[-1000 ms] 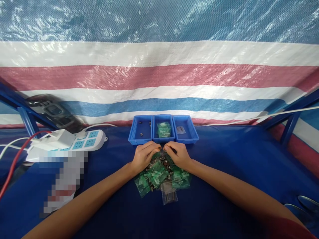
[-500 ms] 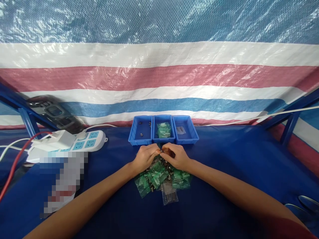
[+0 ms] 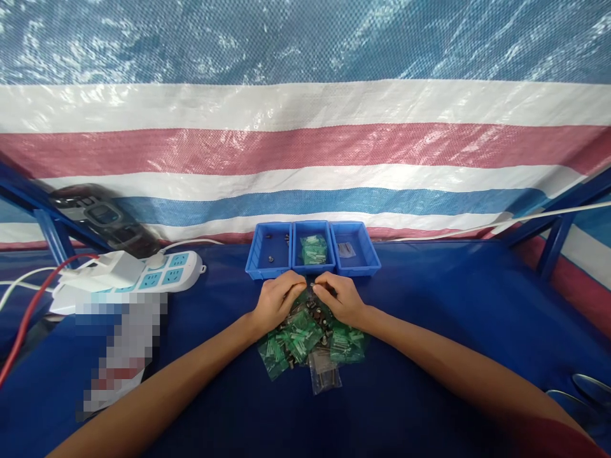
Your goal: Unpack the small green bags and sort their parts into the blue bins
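My left hand (image 3: 278, 301) and my right hand (image 3: 342, 299) are above the far side of a pile of small parts, fingertips a little apart. Both have thumb and fingers pinched. A small metallic piece (image 3: 312, 286) shows at the right fingertips; its kind is too small to make out. Whatever the left pinch holds is hidden. Beneath lie green bags of wall plugs and screws (image 3: 302, 335), another such green bag (image 3: 346, 343), a clear bag of screws (image 3: 325, 372), and loose dark and metal fittings (image 3: 316, 312).
Three blue bins stand behind my hands: the left bin (image 3: 255, 254) holds a few small fittings, the middle bin (image 3: 298, 268) green bags, the right bin (image 3: 365, 254) a clear bag. A power strip (image 3: 191, 270) with cables is at left. Eyeglasses (image 3: 573, 401) lie at lower right.
My hands have moved slightly apart at the fingertips, which were together around a small piece. The bins and the pile look the same.
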{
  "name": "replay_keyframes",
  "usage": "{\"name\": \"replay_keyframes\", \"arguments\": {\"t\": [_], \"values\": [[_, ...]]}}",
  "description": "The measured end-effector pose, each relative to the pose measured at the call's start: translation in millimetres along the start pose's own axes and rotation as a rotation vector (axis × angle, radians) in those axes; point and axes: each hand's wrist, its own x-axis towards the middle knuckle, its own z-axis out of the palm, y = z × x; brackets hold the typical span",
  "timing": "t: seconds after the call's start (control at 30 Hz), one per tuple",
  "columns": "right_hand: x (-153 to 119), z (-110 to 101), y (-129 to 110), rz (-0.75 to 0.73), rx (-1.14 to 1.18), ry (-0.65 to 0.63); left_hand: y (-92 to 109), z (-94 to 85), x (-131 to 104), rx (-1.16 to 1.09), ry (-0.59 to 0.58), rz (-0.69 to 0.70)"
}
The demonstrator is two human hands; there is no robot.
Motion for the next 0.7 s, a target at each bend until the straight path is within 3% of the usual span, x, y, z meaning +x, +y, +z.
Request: {"name": "replay_keyframes", "arguments": {"t": [0.33, 0.7], "values": [[2.4, -0.9, -0.3, 0.014, 0.001, -0.030, 1.3, 2.5, 1.5, 0.029, 0.067, 0.065], [1.5, -0.6, 0.7, -0.004, -0.006, -0.046, 6.1, -0.4, 1.9, 0.018, 0.020, 0.014]]}}
